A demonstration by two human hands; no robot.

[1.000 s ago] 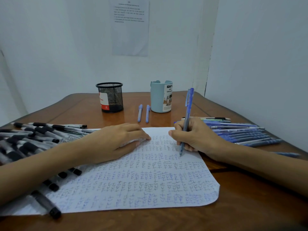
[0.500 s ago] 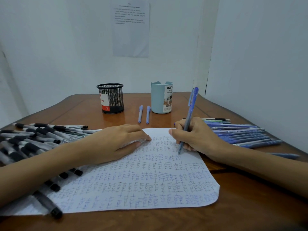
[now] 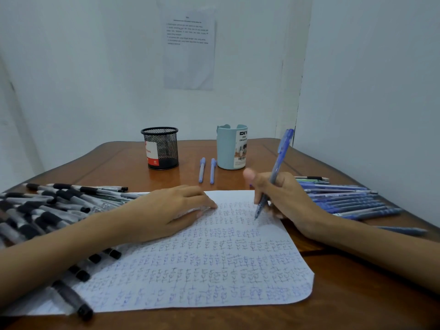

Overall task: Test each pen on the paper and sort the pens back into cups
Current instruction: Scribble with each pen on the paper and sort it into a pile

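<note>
left hand [image 3: 171, 210]: was bare, its back to the camera, at 7 o'clock from the frame's middle.
left forearm [image 3: 71, 246]: was bare along all its visible length, out to the frame edge at 8 o'clock.
right hand [image 3: 288, 201]: was bare, at 4 o'clock from the middle.
right forearm [image 3: 369, 244]: was bare likewise, out to the edge at 4 o'clock.
fingers [image 3: 190, 194]: were slim, with short nails where any showed; the right thumb's tip was blurred.

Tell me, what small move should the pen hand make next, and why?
Probably write a short test mark: the right hand grips the blue pen, tip down on the paper, while the left hand rests flat on it.
</note>
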